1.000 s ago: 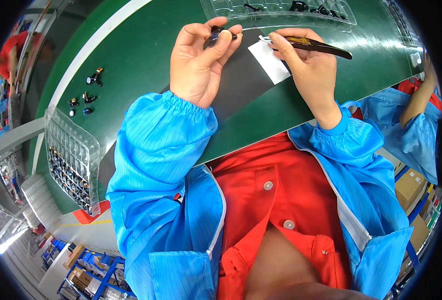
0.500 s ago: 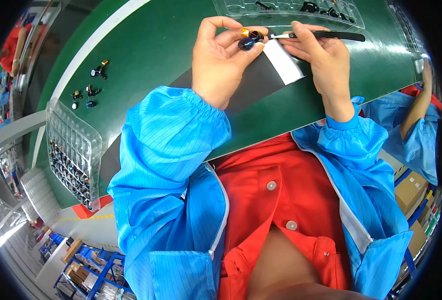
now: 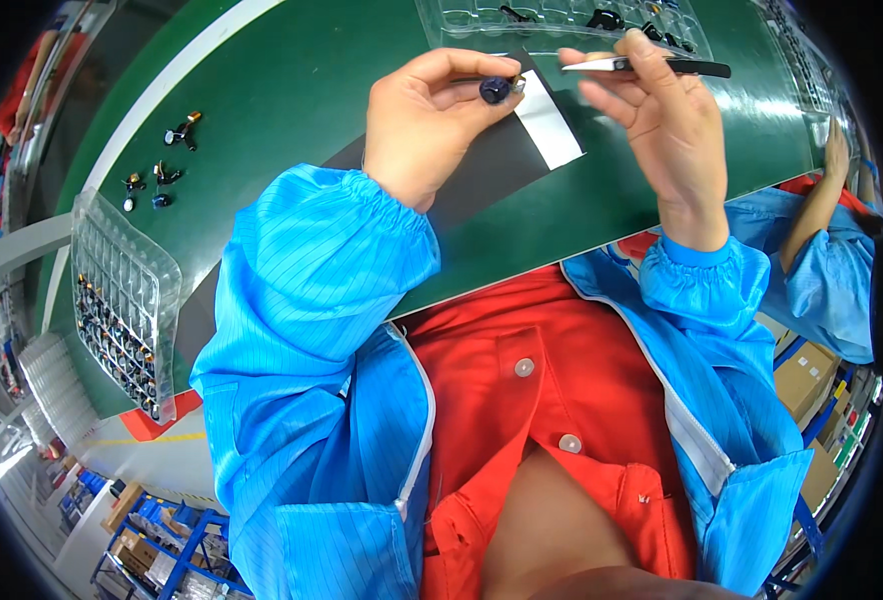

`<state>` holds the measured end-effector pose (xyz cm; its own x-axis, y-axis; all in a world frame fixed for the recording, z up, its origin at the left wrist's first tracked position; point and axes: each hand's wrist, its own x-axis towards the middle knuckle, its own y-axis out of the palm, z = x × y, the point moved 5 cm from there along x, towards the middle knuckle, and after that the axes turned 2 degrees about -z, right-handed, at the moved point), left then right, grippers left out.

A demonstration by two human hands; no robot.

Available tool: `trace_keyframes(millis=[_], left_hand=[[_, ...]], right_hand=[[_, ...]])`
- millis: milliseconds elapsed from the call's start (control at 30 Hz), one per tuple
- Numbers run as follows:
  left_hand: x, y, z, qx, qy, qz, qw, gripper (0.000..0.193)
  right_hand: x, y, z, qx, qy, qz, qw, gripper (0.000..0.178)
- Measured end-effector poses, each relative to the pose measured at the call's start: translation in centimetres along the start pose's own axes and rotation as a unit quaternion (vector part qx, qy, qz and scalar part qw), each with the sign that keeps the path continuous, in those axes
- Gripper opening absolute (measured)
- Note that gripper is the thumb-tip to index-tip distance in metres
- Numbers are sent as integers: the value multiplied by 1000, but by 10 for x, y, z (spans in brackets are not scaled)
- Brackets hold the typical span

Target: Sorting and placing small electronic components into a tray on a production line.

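Between the thumb and fingertips of my left hand (image 3: 424,125) is a small black component (image 3: 496,91) with a round, glossy dark end and a bit of gold beside it. My right hand (image 3: 670,140) grips slim tweezers (image 3: 700,68), black-handled with pale tips. These tips point left toward the component and stand apart from it. Nothing can be made out between them. Below the hands, a white strip (image 3: 552,130) lies over a dark grey mat (image 3: 477,185).
Several similar small parts (image 3: 180,132) lie on the green table (image 3: 272,90) at left. A partly filled clear tray (image 3: 167,270) sits at the left edge, another clear tray (image 3: 472,22) at the far side. A co-worker's arm (image 3: 820,205) shows at right.
My right hand has drawn the tweezers back rightward from the component. My left hand has turned the component so its round end faces differently. The whole view has shifted slightly.
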<state>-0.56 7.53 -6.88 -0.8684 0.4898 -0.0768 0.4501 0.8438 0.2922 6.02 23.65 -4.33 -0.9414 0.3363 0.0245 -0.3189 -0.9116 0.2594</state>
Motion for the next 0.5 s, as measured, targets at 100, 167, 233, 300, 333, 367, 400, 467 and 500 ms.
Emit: trace_keyframes(millis=[100,167,233,300,333,367,400,467,500], left_hand=[[0,0,4,48,-24,24,998,32],[-1,1,1,-9,12,37,999,34],[1,-2,1,-3,18,35,999,36],[-1,-3,0,3,23,31,999,38],[0,-2,-3,-16,16,33,999,35],[0,-2,-4,-34,10,34,999,33],[-1,-2,-5,-35,11,31,999,33],[0,-3,-5,-13,7,20,1000,26],[1,-3,-4,-14,8,19,1000,26]], right_hand=[[-1,25,-3,-2,9,12,1000,25],[1,33,-13,46,21,46,998,23],[0,38,-17,51,17,79,995,21],[-1,36,-19,29,5,58,998,22],[0,36,-19,28,6,62,998,22],[1,35,-15,31,-14,52,998,22],[2,34,-13,35,-35,42,998,22],[5,34,-13,45,-39,40,997,23],[5,33,-12,39,-39,35,998,23]])
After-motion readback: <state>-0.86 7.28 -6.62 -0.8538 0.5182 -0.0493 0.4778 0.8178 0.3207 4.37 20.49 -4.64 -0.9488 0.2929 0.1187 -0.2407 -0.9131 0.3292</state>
